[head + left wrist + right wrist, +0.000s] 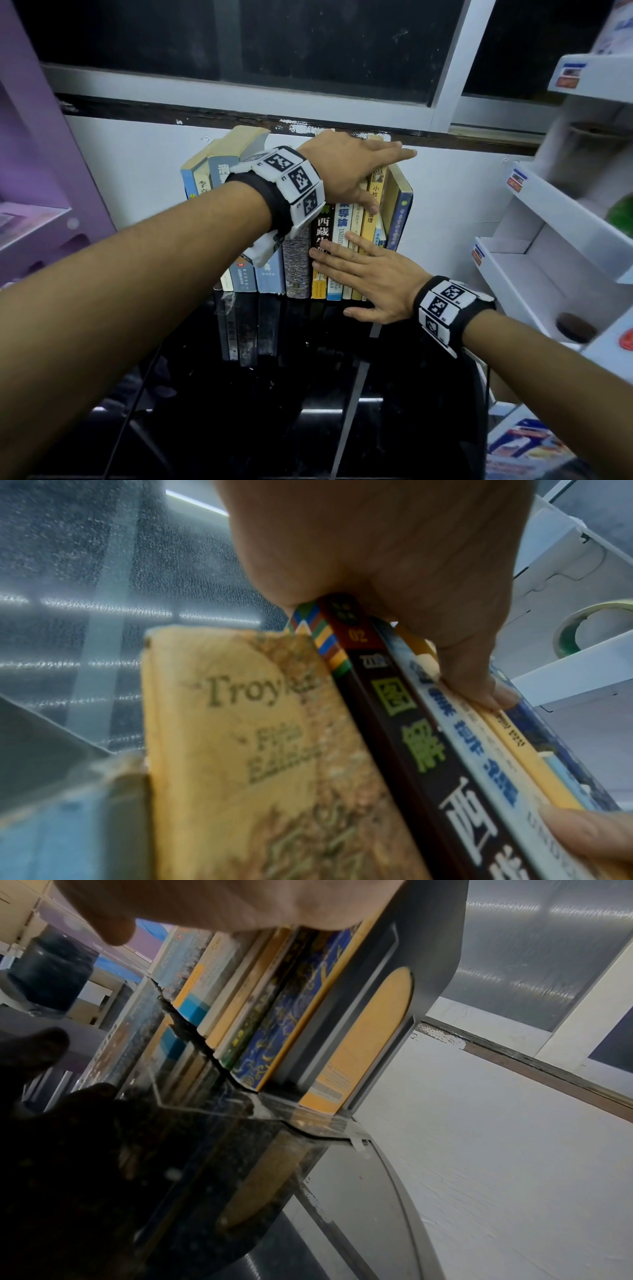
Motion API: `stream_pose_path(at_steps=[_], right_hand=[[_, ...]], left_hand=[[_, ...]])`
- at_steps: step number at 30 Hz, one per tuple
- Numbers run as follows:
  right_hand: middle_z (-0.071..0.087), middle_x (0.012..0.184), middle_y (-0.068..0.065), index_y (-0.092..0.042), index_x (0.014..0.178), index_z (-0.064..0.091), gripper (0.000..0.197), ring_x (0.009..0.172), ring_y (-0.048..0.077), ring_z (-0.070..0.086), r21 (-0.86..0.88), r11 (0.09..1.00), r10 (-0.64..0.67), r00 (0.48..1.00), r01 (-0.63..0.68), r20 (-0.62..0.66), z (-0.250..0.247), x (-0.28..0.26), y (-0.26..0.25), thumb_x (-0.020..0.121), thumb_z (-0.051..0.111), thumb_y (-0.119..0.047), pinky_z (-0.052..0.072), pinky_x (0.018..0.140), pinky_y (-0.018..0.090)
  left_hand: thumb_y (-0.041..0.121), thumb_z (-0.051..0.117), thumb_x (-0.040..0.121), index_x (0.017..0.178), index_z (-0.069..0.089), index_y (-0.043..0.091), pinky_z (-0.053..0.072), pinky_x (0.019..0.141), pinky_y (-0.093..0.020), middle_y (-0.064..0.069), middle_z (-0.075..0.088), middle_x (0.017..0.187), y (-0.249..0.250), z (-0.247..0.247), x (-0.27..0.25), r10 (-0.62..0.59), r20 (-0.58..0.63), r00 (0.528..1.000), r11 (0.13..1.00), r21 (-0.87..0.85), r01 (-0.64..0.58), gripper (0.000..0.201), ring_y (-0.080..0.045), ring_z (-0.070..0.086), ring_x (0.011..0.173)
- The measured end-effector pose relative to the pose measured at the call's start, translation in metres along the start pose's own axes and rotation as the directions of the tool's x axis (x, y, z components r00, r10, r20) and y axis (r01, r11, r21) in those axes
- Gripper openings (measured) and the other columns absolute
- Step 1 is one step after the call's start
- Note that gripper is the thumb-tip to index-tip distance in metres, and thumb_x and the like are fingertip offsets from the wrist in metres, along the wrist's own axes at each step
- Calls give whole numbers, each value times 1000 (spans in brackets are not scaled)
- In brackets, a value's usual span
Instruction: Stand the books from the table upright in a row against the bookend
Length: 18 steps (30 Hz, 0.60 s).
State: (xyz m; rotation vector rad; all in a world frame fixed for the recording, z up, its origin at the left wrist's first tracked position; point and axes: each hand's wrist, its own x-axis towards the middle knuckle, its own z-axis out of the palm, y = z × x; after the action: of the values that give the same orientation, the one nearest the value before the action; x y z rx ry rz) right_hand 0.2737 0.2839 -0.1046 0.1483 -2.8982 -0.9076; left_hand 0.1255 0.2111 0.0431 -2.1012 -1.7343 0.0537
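Observation:
Several books (298, 260) stand upright in a row on the glossy black table (274, 394), backs to the white wall. My left hand (359, 171) lies across the tops of the right-hand books, fingers straight and pointing right, thumb (479, 691) pressed on a yellow spine (375, 192). My right hand (363, 274) presses flat, fingers straight, against the lower spines near the black book (322, 226). In the right wrist view a grey bookend (428, 961) stands at the row's right end, against a yellow cover beside a blue patterned book (294, 1015).
A purple shelf unit (41, 171) stands at the left. White cardboard display racks (548, 257) crowd the right side, holding a dark round object (575, 327) and a tape roll (575, 631). A dark window (308, 51) sits above the wall.

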Motion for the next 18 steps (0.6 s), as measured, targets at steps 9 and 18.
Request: stream_pose_path(at_steps=[9,18], right_hand=[[1,164,8,-9,155,10,81,151,22,-5,18,999,27,1000,-27,5,-7,-4,-7,95,33,-58,1,121,49],[7,163,7,-10,155,16,76,151,21,5,56,996,74,997,-73,-8,-29,-3,-18,96,32,-55,7,121,49]], left_hand=[[64,55,83,151,7,40,47,90,-42,12,14,160,2,1,-2,24,-9,1000,1000,-7,-24,87,-24,46,131],[57,50,90,150,20,38,30,113,-43,8,24,158,-8,-1,-11,18,-90,996,960,-277,-42,70,-17,31,141]])
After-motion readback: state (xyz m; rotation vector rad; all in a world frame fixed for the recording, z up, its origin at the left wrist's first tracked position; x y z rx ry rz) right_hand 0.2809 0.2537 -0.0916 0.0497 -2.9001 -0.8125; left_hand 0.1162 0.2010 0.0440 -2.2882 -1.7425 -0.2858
